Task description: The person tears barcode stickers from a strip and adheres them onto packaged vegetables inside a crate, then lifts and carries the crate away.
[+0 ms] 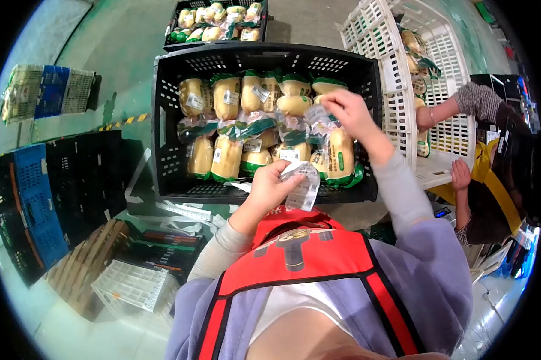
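Note:
A black crate (pixel 162 120) holds rows of plastic-wrapped pale vegetables (pixel 225 102) with green-printed bags, several bearing white labels. My left hand (pixel 267 191), at the crate's near edge, is closed on a strip of white labels (pixel 303 186) that hangs down in front of the red apron (pixel 300 258). Over the right part of the crate, my right hand (pixel 348 114) has its fingers pinched above a bagged vegetable (pixel 340 153). A small pale piece, perhaps a label, shows by those fingertips, but whether they hold it is unclear.
Another person's hands (pixel 460 174) are at a white crate (pixel 396 90) on the right, which holds more bagged vegetables. A smaller black crate (pixel 216 43) of them stands beyond mine. Stacked crates (pixel 36 198), a wooden pallet (pixel 81 258) and label-backing scraps (pixel 189 213) lie left.

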Motion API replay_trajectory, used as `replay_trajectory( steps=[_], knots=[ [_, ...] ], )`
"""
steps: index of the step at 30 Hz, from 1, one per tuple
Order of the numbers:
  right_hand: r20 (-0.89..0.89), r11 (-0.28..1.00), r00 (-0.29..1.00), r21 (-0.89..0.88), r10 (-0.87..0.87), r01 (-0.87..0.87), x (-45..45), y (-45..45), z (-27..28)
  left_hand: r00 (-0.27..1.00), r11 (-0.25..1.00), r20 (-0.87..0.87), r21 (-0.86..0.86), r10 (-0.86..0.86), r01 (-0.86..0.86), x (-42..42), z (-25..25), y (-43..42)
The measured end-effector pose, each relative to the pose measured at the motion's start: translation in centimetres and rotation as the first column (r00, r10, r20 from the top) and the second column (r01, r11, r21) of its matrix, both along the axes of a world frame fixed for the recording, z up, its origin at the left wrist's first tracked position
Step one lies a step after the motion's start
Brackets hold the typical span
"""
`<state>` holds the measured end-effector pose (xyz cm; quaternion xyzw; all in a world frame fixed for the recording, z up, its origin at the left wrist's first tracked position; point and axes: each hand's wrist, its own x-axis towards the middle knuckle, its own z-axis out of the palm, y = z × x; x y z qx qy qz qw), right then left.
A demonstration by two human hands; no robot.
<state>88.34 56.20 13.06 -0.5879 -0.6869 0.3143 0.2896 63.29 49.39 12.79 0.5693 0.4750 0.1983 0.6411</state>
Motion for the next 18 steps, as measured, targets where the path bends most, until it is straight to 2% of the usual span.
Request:
replay_trajectory(
  steps=[1, 2, 5, 7, 8, 10, 12, 15, 17, 18],
  knots=[
    [0.181, 0.987, 0.976, 0.079, 0.124, -0.14, 1.4, 2.1, -1.2, 0.999, 0.999, -0.021, -0.003, -0.043, 0.043, 0.1, -0.2, -0.1],
    [0.296, 0.96, 0.928, 0.094, 0.225, -0.263, 2.3, 3.9, -2.5, 0.998, 0.998, 0.042, -0.046, -0.036, 0.038, 0.2, 0.2, -0.2],
    [0.622, 0.817, 0.668, 0.075, 0.41, -0.571, 2.8, 8.1, -5.8, 0.996, 0.998, 0.064, -0.004, -0.065, 0.066, 0.3, -0.4, -0.4],
    [0.703, 0.733, 0.504, -0.035, 0.501, -0.68, 2.0, 10.1, -7.7, 0.995, 0.999, 0.097, -0.018, -0.031, 0.033, 0.2, -0.8, -0.7],
    [0.698, 0.726, 0.503, -0.035, 0.51, -0.687, 1.5, 10.5, -8.5, 0.995, 0.999, 0.093, -0.034, -0.029, 0.032, 0.1, -1.1, -0.9],
    [0.767, 0.639, 0.314, -0.158, 0.56, -0.753, 0.4, 11.1, -9.8, 0.996, 0.998, 0.085, -0.057, -0.009, 0.014, -0.1, -1.3, -0.9],
    [0.783, 0.605, 0.317, -0.094, 0.536, -0.79, -0.2, 11.0, -11.8, 0.999, 0.998, 0.004, 0.054, -0.044, 0.044, -0.4, -0.9, -0.4],
    [0.801, 0.575, 0.337, -0.01, 0.494, -0.818, -0.7, 10.5, -12.8, 1.0, 0.997, 0.0, 0.073, -0.023, 0.023, -0.5, -1.1, -0.2],
    [0.754, 0.638, 0.51, 0.159, 0.414, -0.754, -0.8, 10.0, -13.0, 1.0, 0.998, 0.019, 0.058, 0.002, -0.003, -0.3, -1.1, 0.0],
    [0.755, 0.638, 0.509, 0.159, 0.413, -0.754, -0.9, 9.8, -13.1, 0.999, 0.999, 0.039, 0.047, 0.023, -0.025, -0.2, -1.2, 0.1]
  ],
)
